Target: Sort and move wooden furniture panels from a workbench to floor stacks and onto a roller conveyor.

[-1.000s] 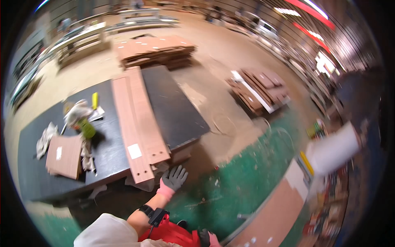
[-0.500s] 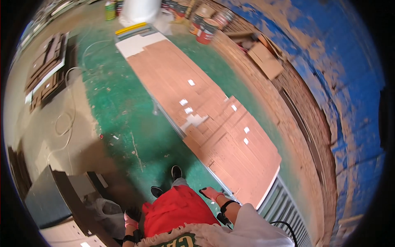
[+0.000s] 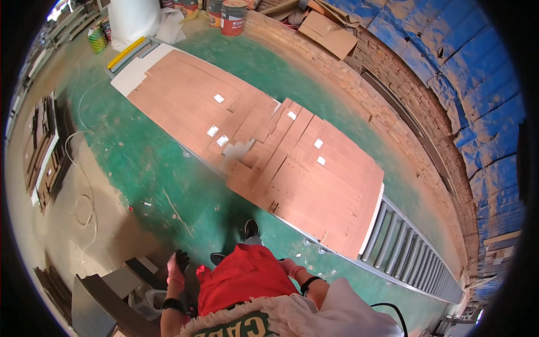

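My left hand (image 3: 177, 268), in a pink and black work glove, hangs beside the red apron (image 3: 241, 272), its fingers loosely apart and nothing in them. On the other side, my right hand (image 3: 290, 268) is close against the apron; its fingers are mostly hidden. Neither hand touches the long roller conveyor (image 3: 412, 247) ahead of me. Flat reddish-brown panels (image 3: 331, 191) of several sizes lie close together along it, some stacked, on a white sheet (image 3: 130, 78). Small white labels (image 3: 219, 98) are stuck on several panels.
Near my left stands a stack of dark boards (image 3: 106, 303) beside a crumpled plastic bag (image 3: 147, 303). More panels (image 3: 42, 146) lie at far left, near a pale hose (image 3: 92, 210). Paint buckets (image 3: 233, 18) and a cardboard box (image 3: 327, 35) line the brick wall (image 3: 387, 106).
My view has turned right, so the conveyor and panels sit further left and more of the bare rollers shows. My left hand has come up and forward; my right hand has drawn in against the apron.
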`<move>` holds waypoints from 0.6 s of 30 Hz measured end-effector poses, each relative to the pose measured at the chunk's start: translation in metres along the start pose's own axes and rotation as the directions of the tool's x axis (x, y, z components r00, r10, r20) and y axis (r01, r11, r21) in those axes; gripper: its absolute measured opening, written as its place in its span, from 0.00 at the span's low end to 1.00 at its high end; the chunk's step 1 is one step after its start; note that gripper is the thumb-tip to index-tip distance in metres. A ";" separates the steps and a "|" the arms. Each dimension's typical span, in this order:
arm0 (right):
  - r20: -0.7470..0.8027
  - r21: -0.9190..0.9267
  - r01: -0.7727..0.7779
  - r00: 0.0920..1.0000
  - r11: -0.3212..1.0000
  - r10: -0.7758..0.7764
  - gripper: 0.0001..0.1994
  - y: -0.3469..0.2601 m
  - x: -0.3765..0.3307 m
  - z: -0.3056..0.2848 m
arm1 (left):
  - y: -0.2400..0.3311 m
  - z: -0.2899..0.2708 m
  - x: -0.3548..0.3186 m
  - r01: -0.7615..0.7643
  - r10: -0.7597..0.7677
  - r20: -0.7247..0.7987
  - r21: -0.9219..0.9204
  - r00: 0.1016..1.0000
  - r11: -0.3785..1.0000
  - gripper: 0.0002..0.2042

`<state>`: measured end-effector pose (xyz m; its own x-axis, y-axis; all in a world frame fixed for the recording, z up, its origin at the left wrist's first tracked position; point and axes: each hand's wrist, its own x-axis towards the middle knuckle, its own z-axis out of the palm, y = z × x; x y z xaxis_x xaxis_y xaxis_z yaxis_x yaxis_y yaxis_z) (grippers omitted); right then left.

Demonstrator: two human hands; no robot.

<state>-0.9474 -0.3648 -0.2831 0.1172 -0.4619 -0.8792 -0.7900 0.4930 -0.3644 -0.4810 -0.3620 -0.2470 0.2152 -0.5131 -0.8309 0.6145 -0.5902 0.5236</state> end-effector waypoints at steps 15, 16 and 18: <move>-0.071 -0.019 -0.047 0.996 0.999 0.046 0.15 -0.046 0.093 -0.111 | -0.010 0.092 0.013 0.081 -0.081 -0.015 0.006 0.997 0.997 0.17; -0.057 0.033 -0.093 0.994 0.995 0.095 0.15 -0.054 0.098 -0.114 | -0.005 0.090 0.014 0.074 -0.074 -0.010 0.008 0.997 0.997 0.17; -0.042 0.075 -0.124 0.991 0.989 0.127 0.14 -0.070 0.109 -0.113 | 0.005 0.087 0.017 0.078 -0.078 -0.024 0.010 0.997 0.997 0.16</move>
<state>-0.9472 -0.5331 -0.3182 -0.0100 -0.4261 -0.9046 -0.7509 0.6006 -0.2746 -0.5401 -0.4277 -0.2427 0.1851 -0.4501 -0.8736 0.6216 -0.6349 0.4588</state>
